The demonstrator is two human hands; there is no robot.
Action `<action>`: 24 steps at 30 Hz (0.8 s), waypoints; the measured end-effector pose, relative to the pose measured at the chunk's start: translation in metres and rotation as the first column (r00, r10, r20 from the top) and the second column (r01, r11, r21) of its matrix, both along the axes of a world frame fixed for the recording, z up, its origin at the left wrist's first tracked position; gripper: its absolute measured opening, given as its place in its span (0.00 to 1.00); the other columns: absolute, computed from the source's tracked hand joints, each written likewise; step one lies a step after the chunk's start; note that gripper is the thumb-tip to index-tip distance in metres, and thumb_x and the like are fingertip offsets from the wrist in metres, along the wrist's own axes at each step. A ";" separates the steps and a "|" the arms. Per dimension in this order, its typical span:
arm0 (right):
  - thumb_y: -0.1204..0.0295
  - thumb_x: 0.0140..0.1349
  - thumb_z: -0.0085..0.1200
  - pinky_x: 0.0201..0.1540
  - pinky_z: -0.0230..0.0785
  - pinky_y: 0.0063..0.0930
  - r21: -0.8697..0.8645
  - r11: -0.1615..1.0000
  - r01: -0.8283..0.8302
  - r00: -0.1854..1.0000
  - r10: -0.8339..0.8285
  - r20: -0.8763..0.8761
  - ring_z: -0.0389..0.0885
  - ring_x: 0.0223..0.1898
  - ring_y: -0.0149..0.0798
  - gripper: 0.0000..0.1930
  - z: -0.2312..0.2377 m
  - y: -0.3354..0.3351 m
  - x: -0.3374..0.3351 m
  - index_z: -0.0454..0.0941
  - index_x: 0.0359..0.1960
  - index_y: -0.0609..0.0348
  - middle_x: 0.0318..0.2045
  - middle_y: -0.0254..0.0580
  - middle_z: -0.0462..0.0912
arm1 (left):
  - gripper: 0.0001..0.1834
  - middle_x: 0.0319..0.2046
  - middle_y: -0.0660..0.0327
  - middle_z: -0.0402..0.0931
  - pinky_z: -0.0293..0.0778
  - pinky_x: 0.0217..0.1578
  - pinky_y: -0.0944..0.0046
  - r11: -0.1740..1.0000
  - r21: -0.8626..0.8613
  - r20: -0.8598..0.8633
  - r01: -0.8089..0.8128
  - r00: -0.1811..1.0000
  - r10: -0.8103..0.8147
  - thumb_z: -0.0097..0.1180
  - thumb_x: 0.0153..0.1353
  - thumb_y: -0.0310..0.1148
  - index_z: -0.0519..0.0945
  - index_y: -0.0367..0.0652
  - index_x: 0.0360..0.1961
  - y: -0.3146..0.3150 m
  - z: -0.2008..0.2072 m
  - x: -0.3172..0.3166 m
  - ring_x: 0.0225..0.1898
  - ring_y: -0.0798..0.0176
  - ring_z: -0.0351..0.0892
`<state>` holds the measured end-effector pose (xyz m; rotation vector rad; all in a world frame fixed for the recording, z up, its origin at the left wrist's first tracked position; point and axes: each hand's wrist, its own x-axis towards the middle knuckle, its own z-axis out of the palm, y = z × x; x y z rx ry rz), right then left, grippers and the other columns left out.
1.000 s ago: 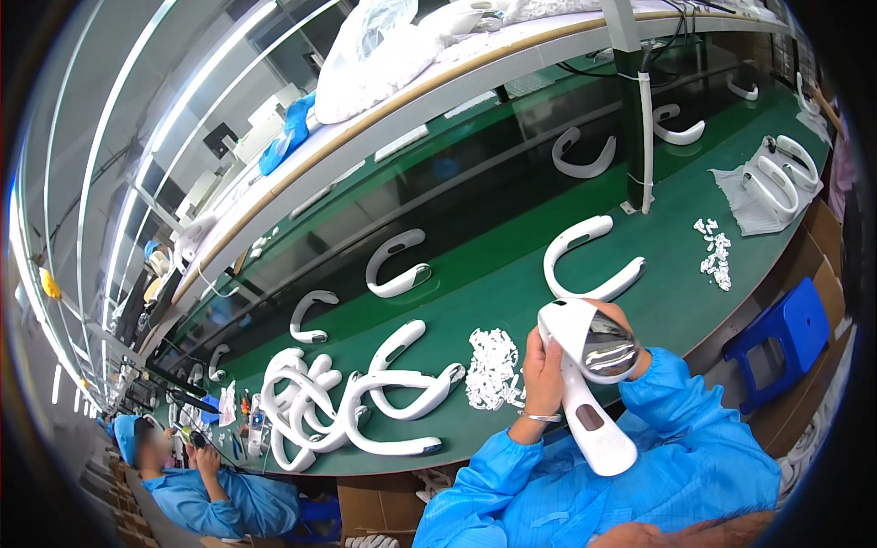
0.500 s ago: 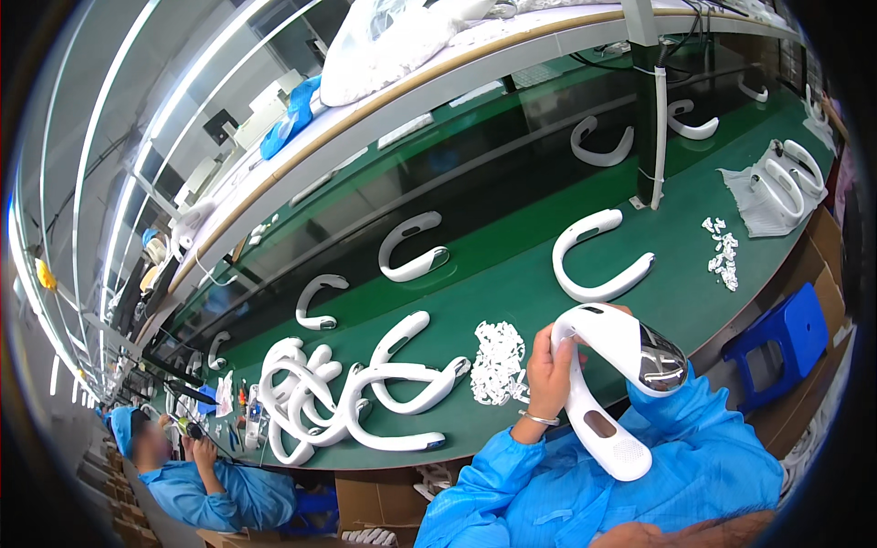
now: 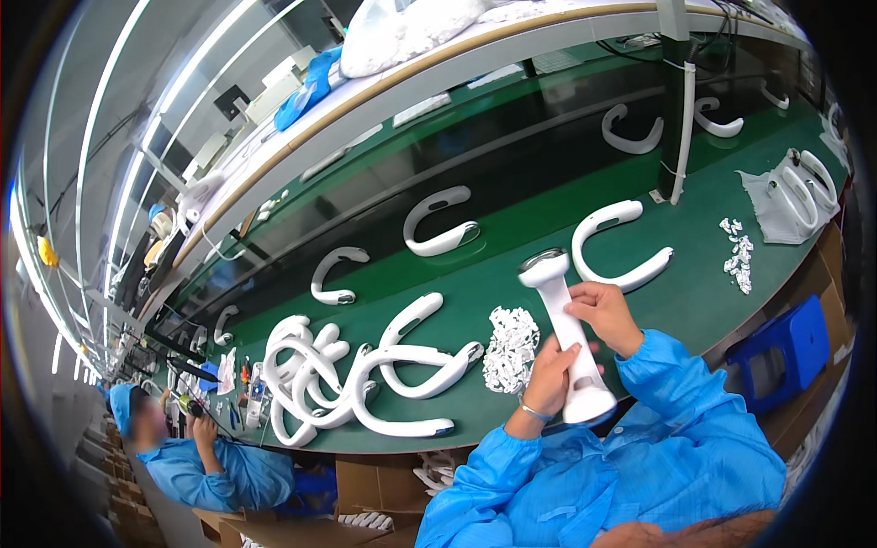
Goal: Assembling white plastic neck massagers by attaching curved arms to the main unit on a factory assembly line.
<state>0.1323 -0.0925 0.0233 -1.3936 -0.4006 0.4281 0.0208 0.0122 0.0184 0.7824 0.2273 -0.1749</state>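
Green tabletop (image 3: pixel 694 306) carries tangled heap of curved white pieces (image 3: pixel 361 399) at left. Held white piece (image 3: pixel 564 324) raised over near edge, upper end leaning left. Loose C-shaped piece (image 3: pixel 630 277) lies just beyond. Mound of small white parts (image 3: pixel 512 352) left of held piece. Left grip (image 3: pixel 546 382) clamped around held piece's lower half; right grip (image 3: pixel 610 318) against its side, cannot tell if clamped.

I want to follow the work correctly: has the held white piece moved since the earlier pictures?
Yes: against the pile of small white parts, the held white piece has moved left, toward it, and up the picture.
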 end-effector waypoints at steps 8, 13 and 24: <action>0.76 0.48 0.57 0.40 0.71 0.34 -0.573 0.819 -0.005 0.714 0.405 0.572 0.79 0.35 0.46 0.11 -0.027 0.012 0.019 0.80 0.35 0.57 0.32 0.45 0.80 | 0.17 0.38 0.48 0.76 0.76 0.24 0.63 0.904 0.231 -0.023 -0.359 0.927 0.374 0.43 0.62 0.27 0.65 0.36 0.52 0.069 -0.014 -0.066 0.26 0.57 0.78; 0.76 0.47 0.59 0.41 0.70 0.35 -0.578 0.814 -0.058 0.444 0.539 0.715 0.76 0.41 0.46 0.10 -0.051 0.037 0.007 0.80 0.34 0.54 0.37 0.42 0.77 | 0.15 0.36 0.49 0.76 0.76 0.26 0.61 0.899 0.260 -0.069 -0.352 0.922 0.381 0.39 0.66 0.31 0.64 0.39 0.52 0.090 -0.022 -0.083 0.25 0.56 0.77; 0.72 0.48 0.59 0.37 0.71 0.33 -0.492 0.870 -0.031 0.354 0.470 0.808 0.76 0.38 0.41 0.04 -0.062 0.050 0.007 0.80 0.27 0.51 0.37 0.37 0.77 | 0.23 0.37 0.52 0.71 0.80 0.30 0.59 0.948 0.118 -0.075 -0.296 0.949 0.305 0.42 0.58 0.24 0.57 0.40 0.56 0.071 -0.017 -0.051 0.31 0.56 0.77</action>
